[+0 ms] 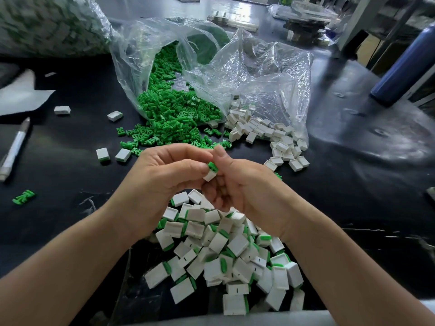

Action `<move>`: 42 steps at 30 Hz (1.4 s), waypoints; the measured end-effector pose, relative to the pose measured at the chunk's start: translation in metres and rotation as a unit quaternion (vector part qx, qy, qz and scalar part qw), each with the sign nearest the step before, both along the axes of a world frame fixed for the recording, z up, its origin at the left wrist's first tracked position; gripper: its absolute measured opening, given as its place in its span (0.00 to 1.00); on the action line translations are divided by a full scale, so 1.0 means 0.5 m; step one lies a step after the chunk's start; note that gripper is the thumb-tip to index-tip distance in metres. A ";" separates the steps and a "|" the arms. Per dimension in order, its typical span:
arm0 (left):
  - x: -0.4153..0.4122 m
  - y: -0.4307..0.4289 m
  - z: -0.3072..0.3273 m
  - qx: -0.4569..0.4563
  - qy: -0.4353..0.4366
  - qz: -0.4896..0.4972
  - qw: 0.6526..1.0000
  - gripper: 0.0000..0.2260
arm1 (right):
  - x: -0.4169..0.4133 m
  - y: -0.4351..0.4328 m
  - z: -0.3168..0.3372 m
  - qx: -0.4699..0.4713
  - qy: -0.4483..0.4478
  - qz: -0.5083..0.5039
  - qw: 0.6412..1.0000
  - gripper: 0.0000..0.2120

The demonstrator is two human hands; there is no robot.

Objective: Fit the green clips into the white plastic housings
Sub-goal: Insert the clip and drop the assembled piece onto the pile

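Black bench top (70, 165) below. Held above it one white housing (209, 177), pinched in left hand (164, 177) fingers, with one green clip (213, 166) partly in, gripped by right hand (244, 187) thumb and forefinger. Risked a crooked entry and a jam, or a dropped part, if pushed off-line. Lay beneath: finished pile (223, 255), dozens, not countable. Farther: loose clips (169, 114) in hundreds, empty housings (263, 135) in dozens, one pen (14, 149).
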State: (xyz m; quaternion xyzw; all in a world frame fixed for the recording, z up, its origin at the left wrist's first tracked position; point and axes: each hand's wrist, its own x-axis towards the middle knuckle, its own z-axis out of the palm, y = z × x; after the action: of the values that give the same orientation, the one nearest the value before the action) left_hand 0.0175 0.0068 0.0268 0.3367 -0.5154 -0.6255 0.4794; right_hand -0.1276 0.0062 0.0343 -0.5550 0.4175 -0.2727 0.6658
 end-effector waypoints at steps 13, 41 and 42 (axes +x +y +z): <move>-0.004 0.000 -0.004 0.042 0.001 0.023 0.999 0.07 | 0.019 0.009 -0.019 -0.185 0.179 -0.077 0.963 0.19; -0.008 -0.002 -0.008 0.063 0.035 0.042 0.996 0.08 | 0.022 0.019 -0.006 -0.252 0.226 -0.060 0.939 0.12; -0.009 -0.001 -0.008 0.064 0.036 0.044 0.996 0.09 | 0.022 0.020 -0.006 -0.252 0.228 -0.059 0.939 0.13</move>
State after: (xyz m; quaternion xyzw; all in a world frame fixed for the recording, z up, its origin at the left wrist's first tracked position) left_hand 0.0131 0.0061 0.0227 0.3665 -0.4414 -0.6473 0.5018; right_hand -0.1166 0.0160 0.0313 -0.7259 0.5078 -0.2744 0.3740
